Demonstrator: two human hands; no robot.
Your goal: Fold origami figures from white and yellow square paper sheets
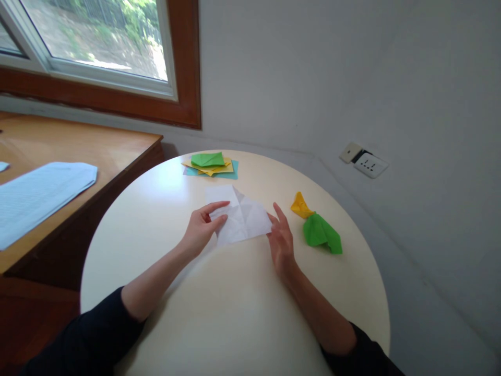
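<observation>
A white sheet of paper [245, 222] with crossing crease lines is held between my two hands over the round table. My left hand [204, 224] pinches its left side, with the thumb and index finger lying over the paper. At the right corner, my right hand [281, 237] grips the edge near the thumb, its index finger raised. Part of the right fingers is hidden behind the hand. To the right of that hand lie a folded yellow paper piece [300, 206] and a folded green paper piece [321, 233], touching each other.
At the table's far edge lies a stack of coloured paper, with a folded green piece [207, 159] on top. The round cream table [235, 313] stands beside a wooden desk [78, 130] carrying pale papers [47, 193]. A wall socket [370, 163] is at right.
</observation>
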